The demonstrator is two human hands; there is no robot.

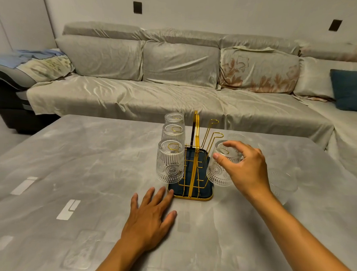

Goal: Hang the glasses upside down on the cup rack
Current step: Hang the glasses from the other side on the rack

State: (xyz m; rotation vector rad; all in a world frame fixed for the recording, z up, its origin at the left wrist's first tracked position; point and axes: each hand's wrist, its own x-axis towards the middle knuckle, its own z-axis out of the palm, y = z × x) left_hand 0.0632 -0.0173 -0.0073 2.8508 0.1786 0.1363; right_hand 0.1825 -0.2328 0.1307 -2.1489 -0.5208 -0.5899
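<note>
While the right hand [243, 169] wraps its fingers round the top of a clear glass cup w/ a ribbed, flowery pattern [220, 170], that cup sits upside down over the near right peg of the thin gold wire cup rack [195, 156]. The grip looks loose, thumb on the near side, fingers over the far side. The left hand [149, 218] lies flat & open on the grey marbled table [80, 161], holding nothing, its fingertips just by the rack's dark blue tray w/ a gold edge [191, 195].

I think this is the step of setting cup no. 4 on its peg. Next the hand should let go gently, check the cup hangs steady, then reach for another glass.

Count: 3 cups hang upside down on the left side of the rack [170, 161], 1 is under the right hand, so 4 on the rack. 2 gold pegs on the right [214, 121] are bare. At least 1 more clear glass [236, 136] stands on the table behind the hand; a faint one may be at the right, can't tell. Behind it all is a long grey covered sofa [175, 94].
</note>
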